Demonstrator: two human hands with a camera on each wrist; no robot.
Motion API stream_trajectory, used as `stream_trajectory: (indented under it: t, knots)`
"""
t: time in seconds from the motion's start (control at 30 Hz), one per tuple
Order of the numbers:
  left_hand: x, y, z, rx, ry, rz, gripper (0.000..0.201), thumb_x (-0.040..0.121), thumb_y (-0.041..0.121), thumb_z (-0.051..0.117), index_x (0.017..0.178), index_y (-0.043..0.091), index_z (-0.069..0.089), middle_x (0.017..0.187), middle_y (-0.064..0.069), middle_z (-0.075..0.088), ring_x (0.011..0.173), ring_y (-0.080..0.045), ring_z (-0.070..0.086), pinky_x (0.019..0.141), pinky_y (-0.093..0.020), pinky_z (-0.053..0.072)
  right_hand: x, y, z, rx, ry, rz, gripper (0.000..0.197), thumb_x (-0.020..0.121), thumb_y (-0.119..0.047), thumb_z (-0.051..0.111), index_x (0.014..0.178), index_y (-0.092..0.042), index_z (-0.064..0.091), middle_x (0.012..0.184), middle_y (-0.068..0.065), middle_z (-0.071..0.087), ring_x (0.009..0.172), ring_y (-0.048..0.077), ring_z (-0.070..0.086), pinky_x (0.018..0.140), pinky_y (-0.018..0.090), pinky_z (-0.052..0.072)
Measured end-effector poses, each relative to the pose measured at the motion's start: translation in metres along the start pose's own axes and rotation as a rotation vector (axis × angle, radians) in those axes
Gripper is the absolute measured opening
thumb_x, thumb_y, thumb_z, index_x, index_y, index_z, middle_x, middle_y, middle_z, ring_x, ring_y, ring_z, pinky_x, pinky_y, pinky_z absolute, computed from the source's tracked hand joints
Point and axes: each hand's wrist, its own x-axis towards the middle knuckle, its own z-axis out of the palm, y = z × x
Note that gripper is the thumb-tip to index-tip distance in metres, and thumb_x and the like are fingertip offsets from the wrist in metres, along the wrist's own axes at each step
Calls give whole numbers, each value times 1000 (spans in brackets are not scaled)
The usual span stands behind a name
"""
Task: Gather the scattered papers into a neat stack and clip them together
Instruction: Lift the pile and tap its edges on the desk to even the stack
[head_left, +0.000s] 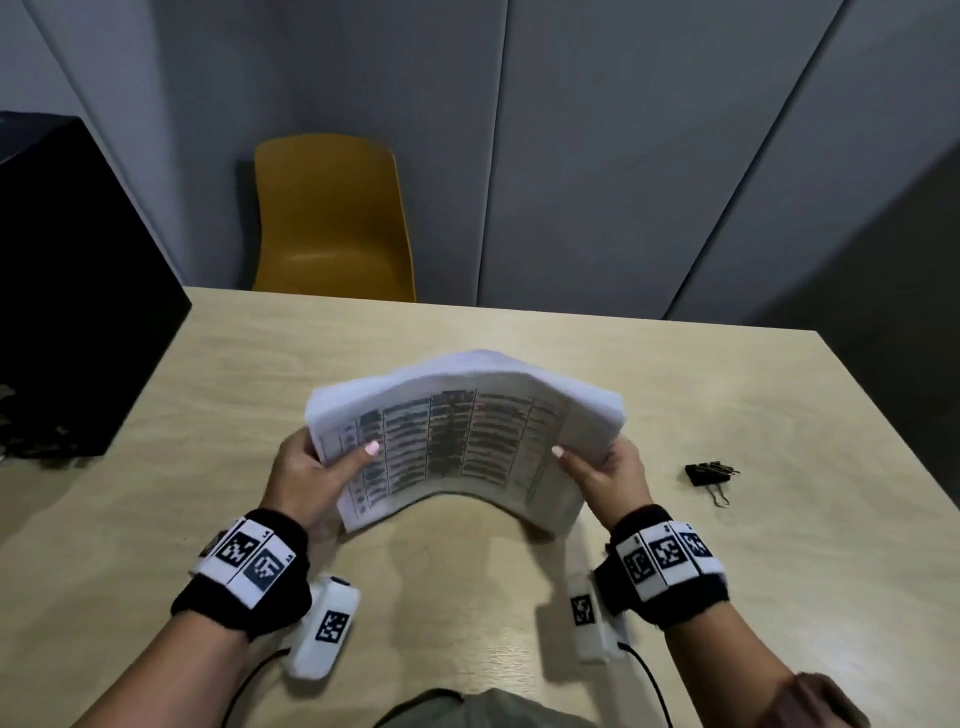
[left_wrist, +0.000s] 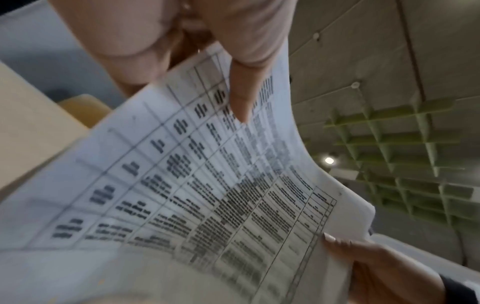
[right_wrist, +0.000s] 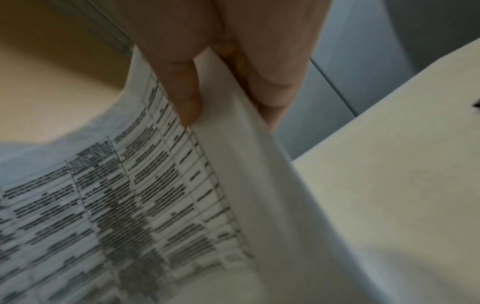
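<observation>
A stack of white papers (head_left: 457, 436) printed with a table is held above the wooden table (head_left: 675, 374), bowed upward in the middle. My left hand (head_left: 311, 467) grips its left edge, thumb on the printed face. My right hand (head_left: 602, 467) grips the right edge the same way. In the left wrist view the papers (left_wrist: 207, 185) fill the frame under my thumb, and the right hand (left_wrist: 376, 267) shows at the far edge. The right wrist view shows the papers (right_wrist: 155, 195) pinched between thumb and fingers. A black binder clip (head_left: 709, 475) lies on the table to the right.
A yellow chair (head_left: 332, 218) stands behind the table's far edge. A black box (head_left: 67, 291) sits at the left edge. Grey wall panels rise behind. The table's far edge runs close behind the papers.
</observation>
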Motion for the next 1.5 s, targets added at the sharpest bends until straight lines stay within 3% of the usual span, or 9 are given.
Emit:
stream_trajectory:
  t: [0.23, 0.4, 0.5, 0.6, 0.73, 0.93, 1.07, 1.17, 1.5]
  knots:
    - [-1, -20, 2, 50, 68, -123, 6, 82, 15, 67, 82, 19, 63, 86, -5, 67, 97, -31, 64, 89, -36, 47, -4, -11, 7, -56, 124, 31, 31, 75, 2, 70, 93, -21, 61, 80, -11, 70, 82, 8, 64, 78, 32, 52]
    - [-11, -18, 11, -380, -61, -260, 32, 62, 16, 79, 90, 10, 64, 81, -7, 73, 74, -17, 72, 69, -32, 58, -8, -19, 17, 222, 280, 204, 127, 47, -37, 88, 144, -37, 6, 147, 11, 35, 131, 24, 41, 109, 49, 34]
    - [-21, -18, 25, -590, -179, -416, 62, 26, 35, 92, 72, 0, 68, 71, -10, 73, 71, -20, 72, 65, -33, 59, -13, -34, 26, 854, -11, 371, 95, 42, -21, 89, 125, -10, 44, 91, 8, 71, 78, 21, 70, 69, 40, 58]
    - [-24, -13, 26, -626, -181, -371, 58, 35, 29, 88, 82, 0, 71, 76, -11, 75, 73, -18, 73, 57, -27, 58, -10, -51, 23, 865, -101, 275, 32, 52, -8, 74, 81, -4, 61, 55, 1, 68, 51, 12, 65, 50, 22, 53]
    - [-3, -9, -10, -752, -215, -204, 74, 41, 28, 91, 110, 14, 67, 106, -15, 71, 93, -29, 68, 78, -50, 56, -2, -53, 2, 736, -31, 172, 15, 73, 4, 64, 81, -2, 54, 49, -3, 63, 46, 7, 59, 49, 19, 50]
    - [13, 26, -29, -345, -495, -42, 94, 29, 40, 93, 115, 27, 55, 89, -7, 75, 75, -18, 71, 59, -28, 57, -8, -54, -12, 496, -254, 108, 47, 43, -25, 89, 75, -3, 64, 63, 9, 67, 58, 19, 63, 55, 28, 55]
    - [12, 29, -4, -49, -330, 109, 44, 59, 33, 84, 95, 15, 65, 85, 5, 76, 86, -21, 69, 82, -37, 54, -16, -53, 6, 294, -199, 93, 78, 55, -42, 82, 85, 23, 51, 79, 38, 58, 75, 29, 57, 78, 52, 52]
    - [6, 25, 10, 18, -240, 199, 5, 80, 13, 68, 85, 12, 68, 76, 12, 73, 77, -8, 67, 81, -34, 53, -16, -50, 13, 255, -106, 21, 6, 76, -5, 70, 72, -8, 69, 70, 3, 71, 76, 22, 64, 71, 35, 55]
    - [9, 23, 12, -124, -212, 277, 42, 64, 19, 74, 101, 23, 56, 89, 24, 72, 85, 7, 64, 74, -9, 48, -12, -44, 3, 303, 33, -57, 31, 72, 5, 72, 95, -13, 61, 79, -5, 73, 75, 9, 68, 67, 23, 55]
